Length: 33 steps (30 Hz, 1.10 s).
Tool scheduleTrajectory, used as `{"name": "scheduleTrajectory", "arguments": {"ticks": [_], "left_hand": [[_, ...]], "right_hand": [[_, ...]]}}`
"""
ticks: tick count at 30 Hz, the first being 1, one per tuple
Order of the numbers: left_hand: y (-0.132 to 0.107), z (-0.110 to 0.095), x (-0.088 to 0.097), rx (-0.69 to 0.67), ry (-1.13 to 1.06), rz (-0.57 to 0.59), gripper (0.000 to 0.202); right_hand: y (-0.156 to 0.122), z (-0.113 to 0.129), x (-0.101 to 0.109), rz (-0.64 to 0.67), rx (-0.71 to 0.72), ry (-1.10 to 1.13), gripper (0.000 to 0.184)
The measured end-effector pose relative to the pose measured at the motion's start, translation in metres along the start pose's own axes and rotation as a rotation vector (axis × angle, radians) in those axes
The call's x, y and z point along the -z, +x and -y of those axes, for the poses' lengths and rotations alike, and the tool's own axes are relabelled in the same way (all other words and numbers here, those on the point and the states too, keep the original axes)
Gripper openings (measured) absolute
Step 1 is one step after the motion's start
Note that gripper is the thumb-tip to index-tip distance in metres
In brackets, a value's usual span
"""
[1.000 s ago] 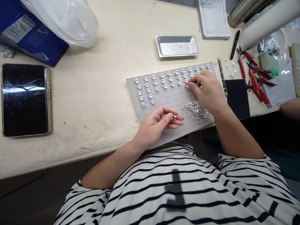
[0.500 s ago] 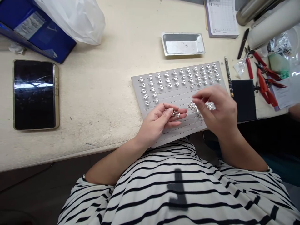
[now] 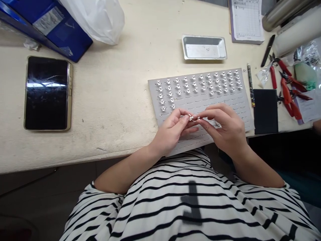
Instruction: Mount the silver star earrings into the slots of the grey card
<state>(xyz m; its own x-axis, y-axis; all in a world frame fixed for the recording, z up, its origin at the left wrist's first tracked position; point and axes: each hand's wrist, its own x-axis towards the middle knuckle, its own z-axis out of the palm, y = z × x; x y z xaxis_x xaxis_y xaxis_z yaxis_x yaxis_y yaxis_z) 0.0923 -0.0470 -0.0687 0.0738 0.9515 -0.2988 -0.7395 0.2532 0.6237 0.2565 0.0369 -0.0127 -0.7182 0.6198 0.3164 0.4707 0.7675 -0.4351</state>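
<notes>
My left hand (image 3: 173,129) pinches silver rings (image 3: 191,117) between thumb and fingers, above the grey slotted display board (image 3: 160,117). Facing it, my right hand (image 3: 223,127) is closed in a pinch on a silver ring right at the left fingertips. Several silver rings (image 3: 201,77) stand in rows in the board's slots, along its far side and down its left end. A loose heap of rings (image 3: 218,125) lies on the board, mostly hidden behind my right hand.
Beyond the board sits a shallow metal tray (image 3: 204,52). A tablet-like device (image 3: 46,93) and a blue bin (image 3: 65,36) are on the left. On the right lie a pencil (image 3: 250,85), a black pad (image 3: 265,110), red-handled pliers (image 3: 288,97) and a paper pad (image 3: 247,21).
My right hand has moved left from above the heap of rings to meet my left fingertips. The whole view has shifted slightly.
</notes>
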Motion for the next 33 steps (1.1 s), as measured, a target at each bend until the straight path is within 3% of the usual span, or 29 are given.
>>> {"name": "scheduleTrajectory", "arguments": {"ticks": [5, 9, 13, 20, 33], "left_hand": [[0.002, 0.002, 0.002, -0.16, 0.162, -0.017, 0.013], [0.001, -0.001, -0.001, -0.108, 0.152, -0.058, 0.018], [0.0, -0.005, -0.004, -0.068, 0.134, -0.039, 0.02], [-0.001, -0.007, -0.004, -0.055, 0.143, -0.011, 0.015], [-0.002, -0.005, -0.004, -0.029, 0.146, -0.043, 0.019]], "right_hand": [[-0.006, 0.006, 0.002, -0.041, -0.117, 0.062, 0.021], [-0.006, 0.002, 0.005, -0.092, -0.153, 0.027, 0.015], [0.008, -0.022, 0.007, -0.127, -0.181, -0.073, 0.014], [0.027, -0.066, -0.004, 0.032, -0.152, -0.211, 0.006], [0.031, -0.071, -0.011, 0.117, -0.121, -0.302, 0.01]]}}
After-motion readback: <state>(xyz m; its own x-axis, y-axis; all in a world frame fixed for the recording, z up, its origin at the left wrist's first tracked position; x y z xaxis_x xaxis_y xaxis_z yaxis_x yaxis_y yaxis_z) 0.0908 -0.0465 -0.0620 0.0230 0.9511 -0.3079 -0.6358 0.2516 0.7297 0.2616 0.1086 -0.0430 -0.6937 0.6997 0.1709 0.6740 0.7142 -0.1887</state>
